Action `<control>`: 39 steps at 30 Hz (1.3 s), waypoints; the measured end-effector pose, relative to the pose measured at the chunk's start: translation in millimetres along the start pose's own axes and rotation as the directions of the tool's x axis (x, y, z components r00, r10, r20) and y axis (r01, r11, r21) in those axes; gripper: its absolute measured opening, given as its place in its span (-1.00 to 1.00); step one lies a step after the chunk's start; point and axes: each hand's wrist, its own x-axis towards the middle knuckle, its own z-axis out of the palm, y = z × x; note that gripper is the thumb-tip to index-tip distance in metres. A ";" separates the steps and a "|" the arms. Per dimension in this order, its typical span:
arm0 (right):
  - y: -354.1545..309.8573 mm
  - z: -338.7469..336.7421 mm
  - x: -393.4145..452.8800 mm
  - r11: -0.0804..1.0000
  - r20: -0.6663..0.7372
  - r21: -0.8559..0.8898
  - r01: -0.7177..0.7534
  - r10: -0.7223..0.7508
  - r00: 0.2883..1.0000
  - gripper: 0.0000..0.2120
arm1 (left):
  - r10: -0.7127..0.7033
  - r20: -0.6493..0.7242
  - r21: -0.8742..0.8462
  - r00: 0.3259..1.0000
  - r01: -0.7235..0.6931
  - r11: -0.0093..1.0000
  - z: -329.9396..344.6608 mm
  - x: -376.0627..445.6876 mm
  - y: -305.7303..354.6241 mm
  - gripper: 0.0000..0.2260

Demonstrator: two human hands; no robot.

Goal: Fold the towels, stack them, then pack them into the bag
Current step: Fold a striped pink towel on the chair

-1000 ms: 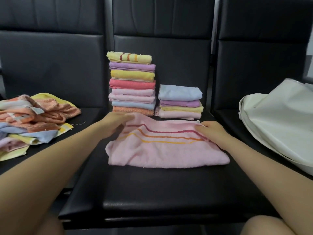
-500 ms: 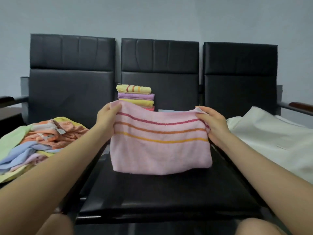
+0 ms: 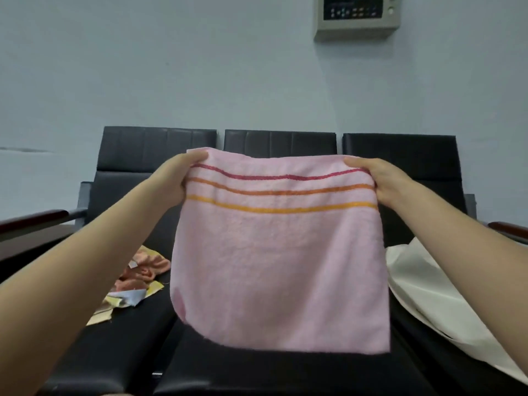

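Note:
A pink towel (image 3: pixel 280 270) with red, orange and yellow stripes hangs spread out in the air above the middle black seat (image 3: pixel 257 372). My left hand (image 3: pixel 178 178) pinches its top left corner and my right hand (image 3: pixel 377 181) pinches its top right corner. The towel hides the folded stacks behind it. A pile of unfolded towels (image 3: pixel 137 278) lies on the left seat. The white bag (image 3: pixel 445 304) lies on the right seat.
Three black chair backs (image 3: pixel 280 144) stand against a pale wall. Wooden armrests (image 3: pixel 31 221) flank the row at both ends. A beige control box (image 3: pixel 357 17) hangs on the wall above.
Both hands have lifted the pink towel off the seat and raised it high, so it now hangs full length. The camera has tilted upward.

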 end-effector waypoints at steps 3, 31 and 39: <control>20.8 -8.4 6.4 0.989 -0.020 -0.137 -0.048 0.046 0.999 -0.81 | -0.032 -0.039 0.131 0.999 0.037 0.991 -7.5 7.2 -22.8 -0.75; 324.2 -49.3 116.0 0.705 -0.341 -0.666 -0.243 0.003 0.940 -0.70 | 0.057 -0.047 0.913 0.997 0.020 0.407 -15.5 107.1 -321.7 -0.64; 346.0 -37.2 106.3 0.212 -0.005 -0.977 -0.028 0.109 0.994 -0.56 | -0.160 0.035 0.991 0.987 -0.013 0.135 -25.7 92.8 -331.5 -0.61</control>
